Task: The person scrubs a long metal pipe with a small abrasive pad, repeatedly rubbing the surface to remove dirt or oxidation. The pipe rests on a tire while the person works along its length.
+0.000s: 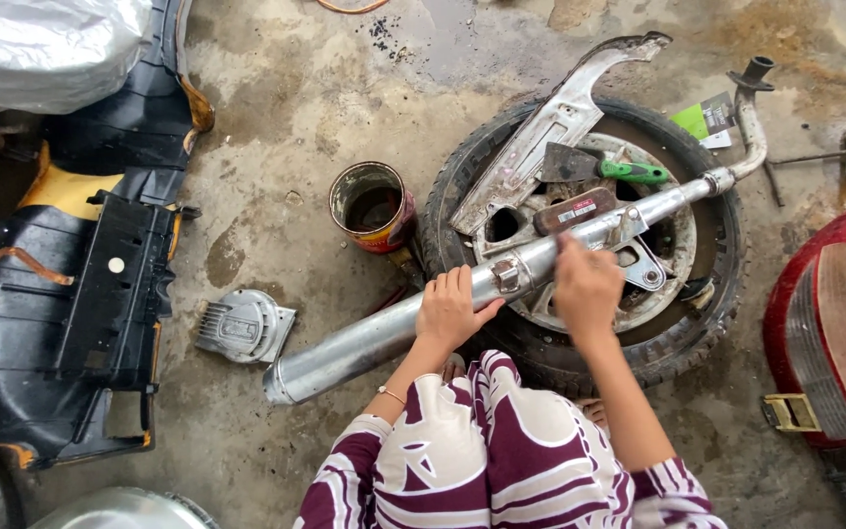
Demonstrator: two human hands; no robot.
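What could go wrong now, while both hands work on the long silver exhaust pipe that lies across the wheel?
1. The exhaust pipe rests only on the rounded tyre, its free end over the floor; if the left hand lets go, it may roll or tip off.
2. The open tin can stands close beside the pipe and could be knocked over.
3. The scraper lies loose on the wheel near the right hand and might slide off.

Exhaust pipe (413, 323) showing dull scuffed silver metal; tyre (707, 323) looking matt black rubber; tin can (372, 208) rusting, paint-smeared; scraper (599, 168) carrying glossy green plastic handle; floor (286, 108) appearing rough stained concrete; tail light (829, 323) shining glossy red plastic.
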